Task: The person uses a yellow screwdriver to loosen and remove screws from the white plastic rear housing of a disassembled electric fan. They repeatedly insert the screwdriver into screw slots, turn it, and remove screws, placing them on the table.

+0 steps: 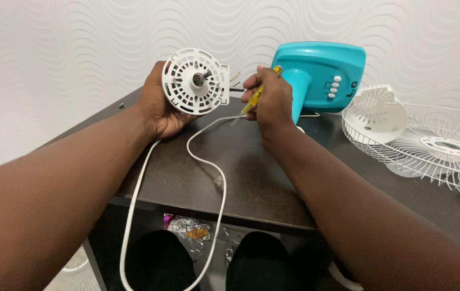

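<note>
The white fan motor housing (196, 81) sits upright above the dark surface (251, 178), shaft facing the camera, clasped from behind by the left hand (160, 108). Just to its right, the right hand (270, 102) pinches a yellow screwdriver (259, 91), its long axis slanting toward the housing's side.

Home room: wallpapered wall (52, 48), dark table (251, 178).
</note>
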